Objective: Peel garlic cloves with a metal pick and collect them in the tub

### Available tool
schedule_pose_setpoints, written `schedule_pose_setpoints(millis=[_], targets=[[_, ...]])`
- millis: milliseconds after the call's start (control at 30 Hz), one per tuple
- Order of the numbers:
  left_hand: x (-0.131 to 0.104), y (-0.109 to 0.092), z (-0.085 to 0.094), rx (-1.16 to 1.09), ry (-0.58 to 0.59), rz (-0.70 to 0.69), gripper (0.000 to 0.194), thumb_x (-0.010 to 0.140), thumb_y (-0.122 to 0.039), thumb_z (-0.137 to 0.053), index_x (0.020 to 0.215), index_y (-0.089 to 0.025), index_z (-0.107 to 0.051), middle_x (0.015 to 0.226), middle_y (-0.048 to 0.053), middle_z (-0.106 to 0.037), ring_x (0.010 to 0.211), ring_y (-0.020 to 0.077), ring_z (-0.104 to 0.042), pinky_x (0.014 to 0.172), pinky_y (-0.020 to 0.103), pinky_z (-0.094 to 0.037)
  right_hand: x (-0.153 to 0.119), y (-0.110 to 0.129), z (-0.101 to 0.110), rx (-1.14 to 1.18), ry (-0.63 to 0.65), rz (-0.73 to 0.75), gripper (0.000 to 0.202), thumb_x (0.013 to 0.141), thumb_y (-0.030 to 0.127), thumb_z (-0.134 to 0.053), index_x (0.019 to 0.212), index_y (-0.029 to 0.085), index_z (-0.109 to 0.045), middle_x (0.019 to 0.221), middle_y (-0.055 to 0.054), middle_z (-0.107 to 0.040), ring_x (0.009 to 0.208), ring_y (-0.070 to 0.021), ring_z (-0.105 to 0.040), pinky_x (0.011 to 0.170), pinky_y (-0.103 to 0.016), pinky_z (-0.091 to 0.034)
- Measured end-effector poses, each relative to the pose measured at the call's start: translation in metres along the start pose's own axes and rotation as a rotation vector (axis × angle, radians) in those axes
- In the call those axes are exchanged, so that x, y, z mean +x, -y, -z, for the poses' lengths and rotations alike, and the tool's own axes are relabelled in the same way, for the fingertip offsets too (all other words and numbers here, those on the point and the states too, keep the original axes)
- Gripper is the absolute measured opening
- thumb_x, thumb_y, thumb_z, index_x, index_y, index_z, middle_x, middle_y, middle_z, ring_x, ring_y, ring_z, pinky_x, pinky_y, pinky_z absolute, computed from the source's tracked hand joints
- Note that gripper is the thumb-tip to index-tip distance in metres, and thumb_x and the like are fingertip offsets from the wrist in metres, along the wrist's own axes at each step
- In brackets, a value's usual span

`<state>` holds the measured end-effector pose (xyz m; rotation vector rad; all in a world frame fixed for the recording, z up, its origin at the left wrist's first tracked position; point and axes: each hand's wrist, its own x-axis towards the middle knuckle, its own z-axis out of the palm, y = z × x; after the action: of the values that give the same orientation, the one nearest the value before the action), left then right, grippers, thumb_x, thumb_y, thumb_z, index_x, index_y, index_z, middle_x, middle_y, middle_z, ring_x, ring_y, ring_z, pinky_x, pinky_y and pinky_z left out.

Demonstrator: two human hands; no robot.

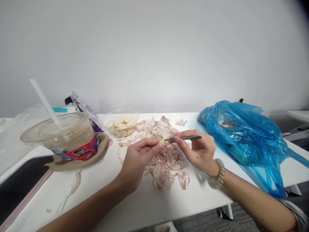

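Note:
Pinched in the fingers of my left hand (142,158) is a small pale garlic clove (162,141). My right hand (199,149) grips a thin dark tool (190,138), which looks like a small knife; its tip meets the clove, and my fingers hide part of it. Beneath both hands a heap of papery garlic skins (166,161) spreads over the white table (193,206). Behind my left hand stands a clear plastic bowl (135,125) with several peeled cloves (123,123) in it.
On the left, a large lidded cup (84,137) with a straw sits in a cardboard holder (103,145), near a dark-screened tablet (24,174). A purple and white packet (88,111) leans behind it. To the right lies a blue plastic bag (241,135) by the table's edge.

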<state>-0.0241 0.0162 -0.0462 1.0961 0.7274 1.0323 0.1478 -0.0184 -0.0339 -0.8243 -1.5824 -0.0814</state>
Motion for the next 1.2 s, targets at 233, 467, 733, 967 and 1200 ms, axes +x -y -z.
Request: schedule_pose_setpoints(millis=[233,467,733,967,1200], targets=[[0.002,0.0004,-0.0009,0.011,-0.011,-0.01,0.013,0.068,-0.021,-0.074,0.079,-0.017,-0.068,0.075,-0.003,-0.073,0.074,0.0101,-0.067,0.073,0.017,-0.052,-0.0011,-0.0021,-0.0008,-0.014,0.011,0.026,0.016,0.072,0.006,-0.068,0.083,0.017,-0.064,0.072,-0.001,-0.07,0.065,-0.014,-0.068,0.057,-0.025,-0.056],[0.0006,0.0001,0.0,0.012,-0.017,-0.006,0.014,0.067,-0.021,-0.075,0.079,-0.018,-0.069,0.075,-0.002,-0.073,0.075,0.0101,-0.067,0.073,0.016,-0.052,-0.0011,-0.0026,-0.0006,-0.01,0.017,0.035,0.017,0.072,0.006,-0.067,0.084,0.017,-0.064,0.073,-0.002,-0.071,0.066,-0.0146,-0.068,0.058,-0.026,-0.057],[0.0022,0.0006,-0.001,0.01,-0.014,-0.012,0.013,0.067,-0.021,-0.075,0.078,-0.018,-0.069,0.075,-0.003,-0.072,0.074,0.0105,-0.067,0.072,0.018,-0.052,-0.0014,-0.0025,-0.0006,-0.01,0.022,0.042,0.016,0.072,0.008,-0.067,0.084,0.018,-0.064,0.074,-0.002,-0.071,0.066,-0.0152,-0.068,0.058,-0.027,-0.057],[0.0027,0.0003,-0.0008,0.003,-0.009,-0.006,0.014,0.067,-0.02,-0.075,0.079,-0.016,-0.069,0.076,-0.001,-0.072,0.074,0.0115,-0.067,0.074,0.019,-0.052,-0.0011,-0.0026,0.0004,-0.037,0.035,0.056,0.017,0.073,0.007,-0.067,0.086,0.018,-0.064,0.075,-0.002,-0.072,0.068,-0.0146,-0.068,0.059,-0.026,-0.058],[0.0026,-0.0001,-0.0008,-0.016,-0.02,0.005,0.015,0.066,-0.019,-0.075,0.079,-0.016,-0.069,0.073,0.001,-0.073,0.072,0.013,-0.067,0.072,0.021,-0.052,-0.002,-0.0035,0.0016,-0.061,0.059,0.106,0.02,0.072,0.007,-0.066,0.088,0.019,-0.063,0.078,-0.001,-0.072,0.07,-0.0146,-0.069,0.06,-0.025,-0.058]])
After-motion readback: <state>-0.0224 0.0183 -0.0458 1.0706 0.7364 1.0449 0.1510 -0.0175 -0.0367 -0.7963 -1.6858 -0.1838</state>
